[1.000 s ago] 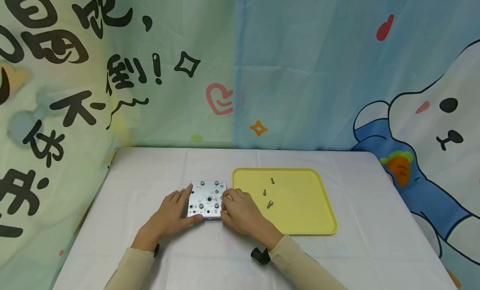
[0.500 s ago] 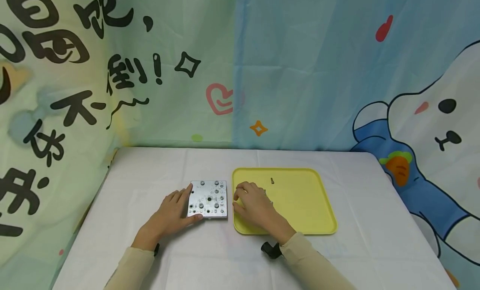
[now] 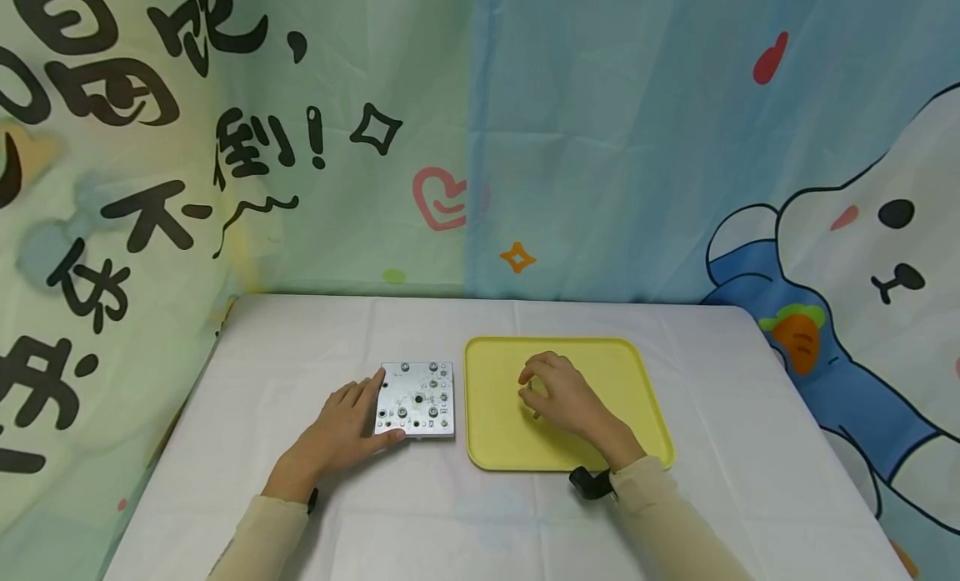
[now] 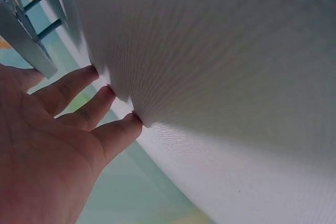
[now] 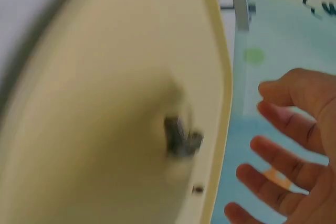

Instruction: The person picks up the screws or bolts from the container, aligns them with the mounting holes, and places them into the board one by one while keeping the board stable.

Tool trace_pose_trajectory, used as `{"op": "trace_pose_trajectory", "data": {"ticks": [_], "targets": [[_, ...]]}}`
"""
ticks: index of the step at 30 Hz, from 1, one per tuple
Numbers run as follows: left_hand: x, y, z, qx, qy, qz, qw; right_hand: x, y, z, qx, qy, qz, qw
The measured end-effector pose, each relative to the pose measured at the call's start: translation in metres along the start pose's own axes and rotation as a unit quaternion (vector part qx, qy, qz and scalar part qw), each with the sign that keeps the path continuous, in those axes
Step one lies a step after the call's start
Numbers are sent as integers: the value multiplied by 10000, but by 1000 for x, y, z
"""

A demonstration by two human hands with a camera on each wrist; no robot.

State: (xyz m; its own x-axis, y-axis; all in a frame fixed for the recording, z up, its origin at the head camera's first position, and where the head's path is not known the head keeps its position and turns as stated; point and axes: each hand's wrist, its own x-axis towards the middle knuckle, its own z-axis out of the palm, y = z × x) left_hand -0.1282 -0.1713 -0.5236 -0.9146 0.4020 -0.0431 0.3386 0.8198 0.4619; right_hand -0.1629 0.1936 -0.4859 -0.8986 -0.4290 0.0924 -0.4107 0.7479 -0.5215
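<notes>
A silver metal plate (image 3: 408,389) with several screws and holes lies on the white table. My left hand (image 3: 347,431) rests at its left side, forefinger on the upper left corner and thumb on the near edge. Fairly straight fingers (image 4: 84,116) touch the cloth in the left wrist view, where bolts (image 4: 50,29) jut from the plate's underside. Over the yellow tray (image 3: 491,435) hovers my right hand (image 3: 566,402), fingers loosely bent, thumb apart from them. Just below its fingertips is a screw (image 3: 536,414); a blurred larger screw (image 5: 179,139) and a small one (image 5: 197,189) appear in the right wrist view.
White cloth covers the table (image 3: 420,514). A printed curtain (image 3: 600,147) hangs behind it and on the left. The tray stands to the right of the plate with a narrow gap between them.
My right hand has left the plate's right edge and moved right over the tray, partly covering the screws there. The left hand and plate have stayed put.
</notes>
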Motion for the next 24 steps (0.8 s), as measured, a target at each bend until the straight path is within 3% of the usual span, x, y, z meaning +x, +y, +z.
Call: {"op": "trace_pose_trajectory", "data": {"ticks": [9,13,17,24], "targets": [[1,0,0,-10,-15,-34,10000,-2,41,-12,247,-98,-673,9974],[1,0,0,-4,1,-30,10000,-5,47,-13,341,-400,-584,9969],[0,0,0,-13,-21,-36,10000,-8,50,-12,383,-652,-242,9968],[1,0,0,-2,-25,-31,10000,-10,52,-9,357,-752,-19,9965]]}}
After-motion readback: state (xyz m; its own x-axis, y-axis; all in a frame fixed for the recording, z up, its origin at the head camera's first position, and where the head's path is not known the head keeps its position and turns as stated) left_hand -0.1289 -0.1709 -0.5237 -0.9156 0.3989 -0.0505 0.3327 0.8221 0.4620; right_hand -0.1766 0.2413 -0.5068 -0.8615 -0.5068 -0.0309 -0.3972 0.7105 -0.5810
